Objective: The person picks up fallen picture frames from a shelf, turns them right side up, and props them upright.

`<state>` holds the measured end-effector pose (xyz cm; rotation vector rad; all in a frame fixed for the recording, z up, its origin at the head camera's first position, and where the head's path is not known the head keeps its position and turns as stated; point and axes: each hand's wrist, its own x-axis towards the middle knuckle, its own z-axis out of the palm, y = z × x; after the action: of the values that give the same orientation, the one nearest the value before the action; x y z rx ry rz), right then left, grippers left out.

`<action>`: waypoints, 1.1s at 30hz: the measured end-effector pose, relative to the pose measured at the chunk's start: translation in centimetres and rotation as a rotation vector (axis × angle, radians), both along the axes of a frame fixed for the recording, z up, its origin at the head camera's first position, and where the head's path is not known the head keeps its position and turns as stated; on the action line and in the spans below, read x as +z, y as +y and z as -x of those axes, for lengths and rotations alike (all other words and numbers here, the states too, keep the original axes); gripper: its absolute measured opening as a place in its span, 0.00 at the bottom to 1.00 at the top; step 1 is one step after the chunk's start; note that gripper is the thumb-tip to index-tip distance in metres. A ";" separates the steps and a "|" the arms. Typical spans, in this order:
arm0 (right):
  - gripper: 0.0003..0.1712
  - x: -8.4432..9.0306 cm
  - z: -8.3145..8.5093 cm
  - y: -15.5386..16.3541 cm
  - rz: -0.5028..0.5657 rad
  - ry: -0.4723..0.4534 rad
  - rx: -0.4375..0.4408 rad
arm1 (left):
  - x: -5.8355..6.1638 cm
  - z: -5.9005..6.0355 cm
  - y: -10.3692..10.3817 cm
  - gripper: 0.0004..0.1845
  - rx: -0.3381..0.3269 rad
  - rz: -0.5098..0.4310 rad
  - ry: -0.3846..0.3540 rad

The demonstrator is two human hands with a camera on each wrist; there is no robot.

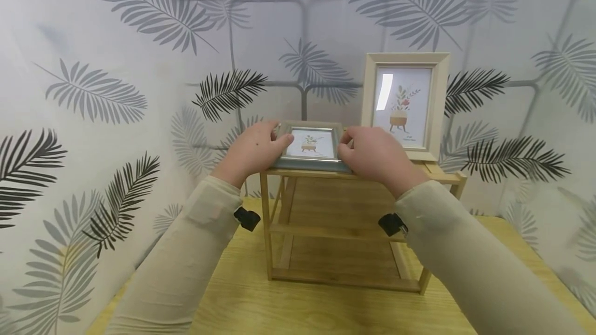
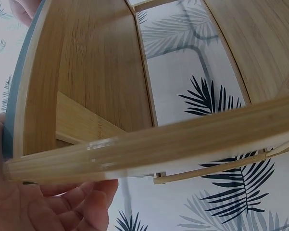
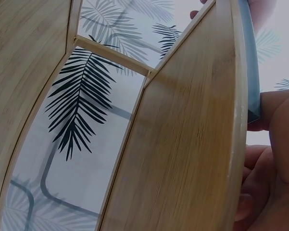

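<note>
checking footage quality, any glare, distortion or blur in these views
Head view: a bright glare streak on the glass of the upright frame; the scene is evenly lit and sharp. Both wrist views: strong fisheye bending the bamboo shelf rails into curves, with the left hand soft at close range.

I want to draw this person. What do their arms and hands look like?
Both arms wear long, plain beige sleeves down to the wrists. A small black clip-like piece sits under the left sleeve and under the right sleeve. The left hand and right hand are bare: no gloves, with short fingers.
</note>
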<state>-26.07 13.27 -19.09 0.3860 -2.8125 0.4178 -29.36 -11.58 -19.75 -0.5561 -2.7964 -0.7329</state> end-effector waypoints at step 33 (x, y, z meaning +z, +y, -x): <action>0.15 0.5 0.8 -0.7 -0.063 -0.085 0.031 | -0.7 -0.1 0.2 0.21 0.073 -0.066 -0.132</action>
<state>-26.88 12.52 -18.62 0.4350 -2.9110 0.3602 -29.27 -11.37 -20.40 -0.4057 -2.8822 -0.8726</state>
